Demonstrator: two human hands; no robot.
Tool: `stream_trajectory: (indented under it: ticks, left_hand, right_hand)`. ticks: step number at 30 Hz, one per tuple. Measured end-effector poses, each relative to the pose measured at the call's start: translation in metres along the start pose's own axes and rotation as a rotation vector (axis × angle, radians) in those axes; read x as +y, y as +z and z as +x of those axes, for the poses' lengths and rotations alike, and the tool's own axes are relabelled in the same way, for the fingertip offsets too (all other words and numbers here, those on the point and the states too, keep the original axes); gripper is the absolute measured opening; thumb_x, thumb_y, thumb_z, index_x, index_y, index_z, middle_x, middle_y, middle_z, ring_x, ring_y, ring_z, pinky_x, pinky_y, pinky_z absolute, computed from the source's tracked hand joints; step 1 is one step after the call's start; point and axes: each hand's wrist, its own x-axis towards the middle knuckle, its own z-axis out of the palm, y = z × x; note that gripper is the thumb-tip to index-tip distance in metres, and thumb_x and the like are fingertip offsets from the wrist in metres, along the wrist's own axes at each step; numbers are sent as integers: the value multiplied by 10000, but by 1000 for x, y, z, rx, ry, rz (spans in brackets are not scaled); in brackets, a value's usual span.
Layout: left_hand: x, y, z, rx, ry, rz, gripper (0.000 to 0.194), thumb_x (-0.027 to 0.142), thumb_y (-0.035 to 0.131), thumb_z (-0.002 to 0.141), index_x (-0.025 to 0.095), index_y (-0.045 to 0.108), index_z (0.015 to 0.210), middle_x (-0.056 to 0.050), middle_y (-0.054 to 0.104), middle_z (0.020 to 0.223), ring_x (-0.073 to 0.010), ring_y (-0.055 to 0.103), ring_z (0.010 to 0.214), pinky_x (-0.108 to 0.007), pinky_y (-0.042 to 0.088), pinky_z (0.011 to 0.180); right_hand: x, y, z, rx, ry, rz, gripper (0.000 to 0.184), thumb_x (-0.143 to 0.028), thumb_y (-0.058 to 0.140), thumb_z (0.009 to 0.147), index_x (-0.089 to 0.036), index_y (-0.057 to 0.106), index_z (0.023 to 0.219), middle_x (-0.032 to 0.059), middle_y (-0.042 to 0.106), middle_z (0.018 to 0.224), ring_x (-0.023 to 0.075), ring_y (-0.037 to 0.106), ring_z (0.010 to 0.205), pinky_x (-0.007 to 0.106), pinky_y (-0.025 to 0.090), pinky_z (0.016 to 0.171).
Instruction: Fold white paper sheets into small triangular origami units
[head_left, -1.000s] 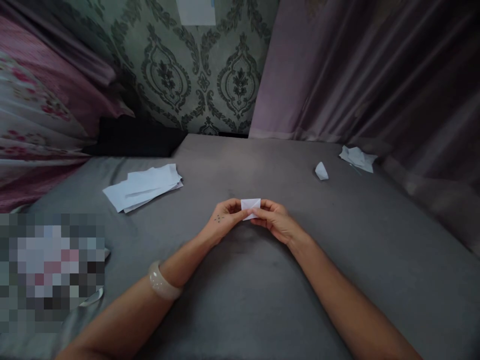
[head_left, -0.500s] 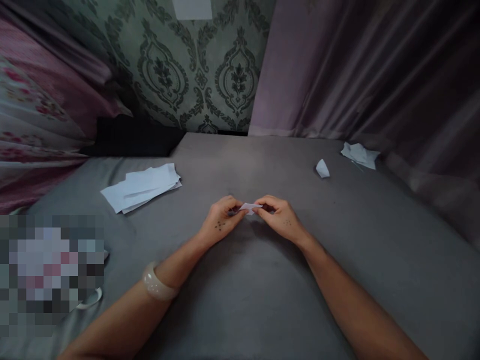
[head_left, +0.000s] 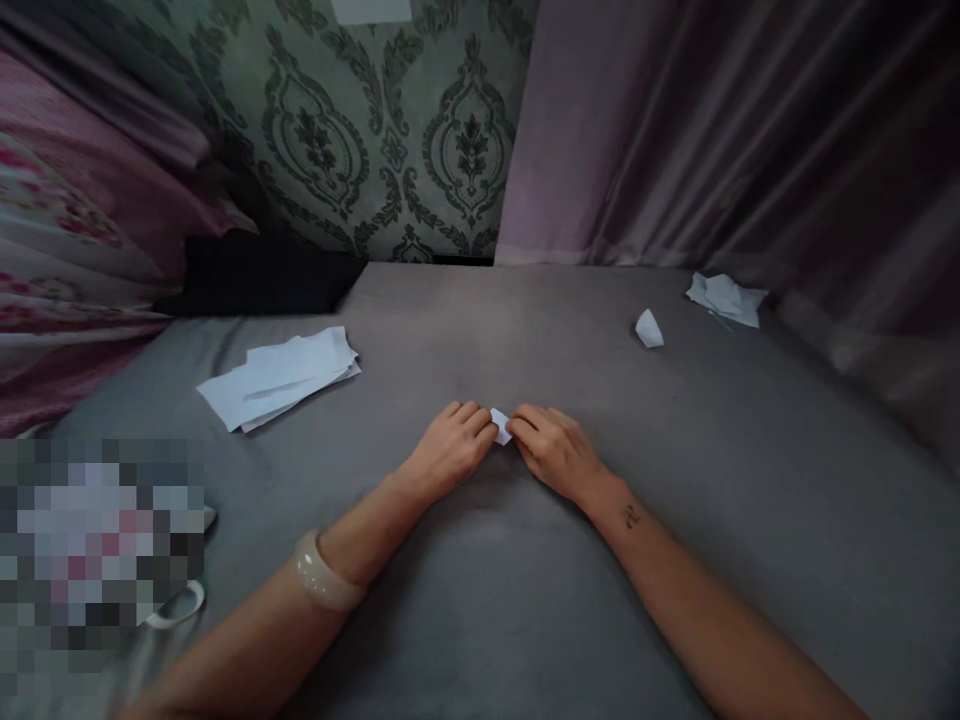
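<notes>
1. A grey sheet (head_left: 480,620) covers a broad flat surface, and the slip (head_left: 501,427) of white paper is near its middle, between the two hands.
2. Nearer than the slip, a bangle (head_left: 326,575) circles the left forearm; farther left of the slip, a pixelated patch (head_left: 97,540) hides what lies there, with a white loop (head_left: 184,605) at its edge.
3. Beyond the slip to the left is a stack (head_left: 289,375) of paper; beyond it to the right, a cone (head_left: 649,329), then scraps (head_left: 726,298).
4. Farthest from the slip are black cloth (head_left: 262,280) at back left, the wall (head_left: 390,130) behind, and a curtain (head_left: 570,150) to the right.
5. The sheet is soft and lightly creased; the bangle is pale and glossy. The slip is small and angular, the stack flat and uneven-edged, the cone pointed, the scraps crumpled. The wall has dark damask scrolls; the curtain hangs in mauve folds.
6. The left hand (head_left: 454,445) curls inward, its fingers closed on the slip's left edge, thumb hidden.
7. The right hand (head_left: 555,450) pinches the slip's right edge, fingers bent together. I cannot tell whether the slip touches the sheet.
</notes>
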Motion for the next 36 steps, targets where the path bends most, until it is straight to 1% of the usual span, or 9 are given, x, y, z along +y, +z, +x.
stream_trajectory:
  ticks: [2, 4, 9, 12, 15, 18, 21, 28, 36]
  left_hand:
    - [1, 2, -2, -21, -64, -52, 285, 212, 355, 954, 145, 627, 900, -104, 609, 870, -210, 517, 812, -337, 401, 732]
    - [2, 4, -6, 2, -168, -151, 272, 226, 376, 951, 149, 637, 950, -102, 615, 910, -207, 530, 843, -332, 419, 760]
    - [2, 8, -9, 97, -459, -422, 222, 315, 517, 902, 171, 684, 879, -80, 629, 888, -198, 556, 844, -316, 439, 774]
    - [2, 8, -8, 115, -551, -506, 201, 318, 566, 873, 173, 705, 867, -75, 636, 857, -204, 562, 842, -325, 437, 773]
    - [1, 6, -6, 120, -622, -536, 187, 303, 574, 862, 175, 710, 874, -76, 634, 857, -212, 564, 863, -340, 436, 787]
    - [2, 5, -5, 117, -666, -554, 187, 293, 566, 858, 168, 705, 852, -80, 626, 860, -213, 562, 863, -345, 438, 785]
    - [3, 6, -4, 118, -669, -552, 202, 281, 536, 867, 162, 693, 821, -79, 617, 844, -208, 555, 843, -348, 436, 775]
    - [4, 9, -3, 154, -692, -522, 164, 262, 548, 845, 158, 649, 767, -66, 583, 821, -198, 538, 805, -355, 439, 763]
    - [4, 8, 1, 149, -717, -557, 117, 220, 590, 804, 157, 604, 706, -72, 562, 862, -215, 525, 875, -383, 434, 823]
  right_hand:
    - [0, 1, -2, -11, 25, 59, 247, -149, 415, 934, -188, 658, 942, 89, 631, 945, 192, 561, 850, 317, 414, 764]
    - [2, 3, -4, -3, 55, 156, 219, -194, 444, 939, -198, 662, 960, 80, 628, 976, 192, 563, 896, 318, 423, 799]
    - [10, 8, -2, 29, 250, 487, 161, -274, 541, 902, -223, 694, 900, 36, 628, 959, 162, 588, 868, 300, 446, 795]
    - [11, 10, 1, 57, 363, 594, 144, -280, 584, 867, -227, 710, 821, 27, 626, 946, 151, 595, 848, 299, 445, 795]
    - [11, 12, 4, 80, 418, 615, 141, -274, 595, 853, -221, 711, 793, 31, 618, 945, 151, 591, 851, 302, 445, 798]
    - [10, 13, 5, 91, 438, 603, 154, -276, 586, 855, -216, 706, 779, 38, 612, 958, 153, 590, 865, 304, 445, 804]
    - [9, 14, 6, 95, 452, 585, 170, -280, 572, 860, -209, 694, 767, 44, 605, 965, 153, 590, 853, 304, 447, 787]
    - [5, 17, 10, 103, 502, 512, 171, -290, 573, 837, -193, 642, 714, 52, 591, 944, 124, 553, 669, 302, 460, 680]
    - [7, 20, 14, 92, 557, 501, 203, -331, 615, 798, -194, 637, 649, 49, 600, 923, 115, 535, 617, 309, 449, 645]
